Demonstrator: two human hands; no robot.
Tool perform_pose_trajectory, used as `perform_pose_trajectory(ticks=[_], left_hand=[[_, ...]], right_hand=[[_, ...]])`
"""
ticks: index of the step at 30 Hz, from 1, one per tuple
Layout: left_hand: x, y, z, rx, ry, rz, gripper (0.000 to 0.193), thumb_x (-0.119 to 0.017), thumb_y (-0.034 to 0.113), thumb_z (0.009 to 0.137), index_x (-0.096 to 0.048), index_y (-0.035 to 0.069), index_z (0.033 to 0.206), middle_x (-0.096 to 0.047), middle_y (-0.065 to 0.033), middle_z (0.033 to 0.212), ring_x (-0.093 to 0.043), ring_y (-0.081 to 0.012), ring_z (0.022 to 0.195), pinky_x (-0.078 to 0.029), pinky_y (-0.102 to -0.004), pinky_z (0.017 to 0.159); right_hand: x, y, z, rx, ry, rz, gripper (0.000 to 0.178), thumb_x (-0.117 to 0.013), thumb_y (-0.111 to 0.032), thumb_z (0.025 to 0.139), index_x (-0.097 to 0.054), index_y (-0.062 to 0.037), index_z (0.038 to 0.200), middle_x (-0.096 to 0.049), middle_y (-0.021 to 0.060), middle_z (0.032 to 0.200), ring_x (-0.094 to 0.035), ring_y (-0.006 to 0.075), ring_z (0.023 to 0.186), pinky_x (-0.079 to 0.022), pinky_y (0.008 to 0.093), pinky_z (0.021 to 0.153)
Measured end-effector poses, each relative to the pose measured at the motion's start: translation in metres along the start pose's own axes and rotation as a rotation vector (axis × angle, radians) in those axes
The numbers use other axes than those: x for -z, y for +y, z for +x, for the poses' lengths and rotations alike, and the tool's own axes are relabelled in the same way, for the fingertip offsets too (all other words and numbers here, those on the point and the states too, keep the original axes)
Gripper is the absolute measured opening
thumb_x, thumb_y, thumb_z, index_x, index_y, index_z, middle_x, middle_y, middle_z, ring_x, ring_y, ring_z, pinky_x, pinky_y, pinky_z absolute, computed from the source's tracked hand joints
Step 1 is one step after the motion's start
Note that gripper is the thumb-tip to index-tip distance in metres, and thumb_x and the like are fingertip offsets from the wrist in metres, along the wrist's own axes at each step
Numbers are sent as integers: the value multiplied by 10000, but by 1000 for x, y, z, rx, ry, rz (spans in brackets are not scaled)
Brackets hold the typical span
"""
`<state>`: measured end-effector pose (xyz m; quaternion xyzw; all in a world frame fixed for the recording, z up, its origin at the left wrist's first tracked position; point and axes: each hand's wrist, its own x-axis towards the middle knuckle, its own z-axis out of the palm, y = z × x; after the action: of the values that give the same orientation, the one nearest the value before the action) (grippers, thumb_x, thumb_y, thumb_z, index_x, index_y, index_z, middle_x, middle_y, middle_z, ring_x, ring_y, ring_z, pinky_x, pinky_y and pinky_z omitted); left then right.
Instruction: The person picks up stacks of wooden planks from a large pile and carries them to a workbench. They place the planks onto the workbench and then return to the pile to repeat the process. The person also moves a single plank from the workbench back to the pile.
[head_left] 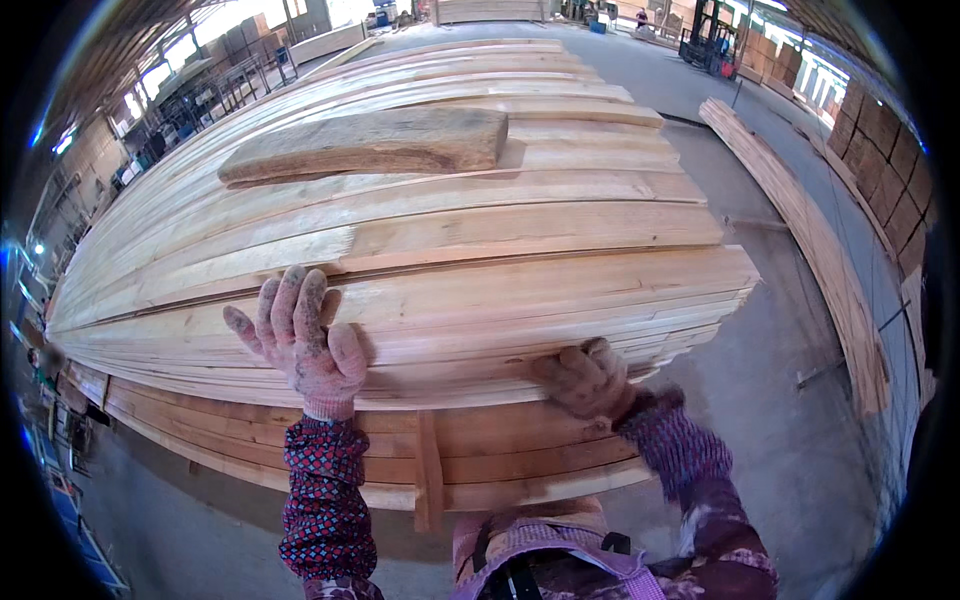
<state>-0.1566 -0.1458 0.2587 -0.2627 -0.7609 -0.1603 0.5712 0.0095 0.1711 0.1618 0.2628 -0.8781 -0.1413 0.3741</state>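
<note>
A wide stack of pale sawn boards spreads in front of me, its long edges running left to right. My left hand, in a soiled pinkish knit glove, rests on the near boards with its fingers spread. Further right, my right hand, in a darker, dirty glove, is at the near side of the stack, by the board edges. Motion blurs its fingers, which look bent; whether they grip a board I cannot tell. A rough, weathered wood block lies across the boards beyond my hands.
Below the near edge sits a lower layer of browner boards, with an upright wooden strip against it. To the right, a long narrow bundle of boards lies by the concrete floor. A forklift stands far back right.
</note>
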Motion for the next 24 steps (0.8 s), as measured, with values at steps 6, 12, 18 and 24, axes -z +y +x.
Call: perform_pose_trajectory(ticks=[6, 12, 18, 24], left_hand=[[1, 1, 3, -34, 22, 25, 452, -397, 397, 952, -659, 145, 1221, -636, -55, 1273, -519, -288, 1280, -97, -612, 1209], [7, -2, 2, 12, -27, -6, 404, -496, 441, 912, -648, 166, 1166, -637, -39, 1228, -534, -270, 1259, -88, -636, 1205], [16, 7, 6, 91, -117, -105, 440, -568, 349, 839, -655, 118, 1203, -615, -109, 1256, -510, -329, 1290, -44, -647, 1205], [28, 41, -28, 215, -74, -12, 732, -564, 431, 931, -370, 11, 1498, -392, -225, 1503, -362, -446, 1393, -127, -656, 1182]], right_hand=[[4, -2, 5, 24, 35, 102, 428, -678, -448, 783, -717, -217, 1141, -645, -20, 1225, -571, 192, 1082, -485, 450, 886], [59, 35, 71, -124, 308, -4, 406, -635, -466, 862, -687, -144, 1105, -636, 81, 1202, -579, 288, 1113, -484, 513, 945], [78, 52, 125, -165, 282, -3, 519, -635, -446, 850, -626, -14, 1139, -619, 157, 1156, -591, 363, 1065, -448, 559, 981], [73, 53, 119, -170, 227, 88, 530, -657, -385, 827, -621, -5, 1195, -620, 168, 1208, -596, 360, 1076, -452, 533, 987]])
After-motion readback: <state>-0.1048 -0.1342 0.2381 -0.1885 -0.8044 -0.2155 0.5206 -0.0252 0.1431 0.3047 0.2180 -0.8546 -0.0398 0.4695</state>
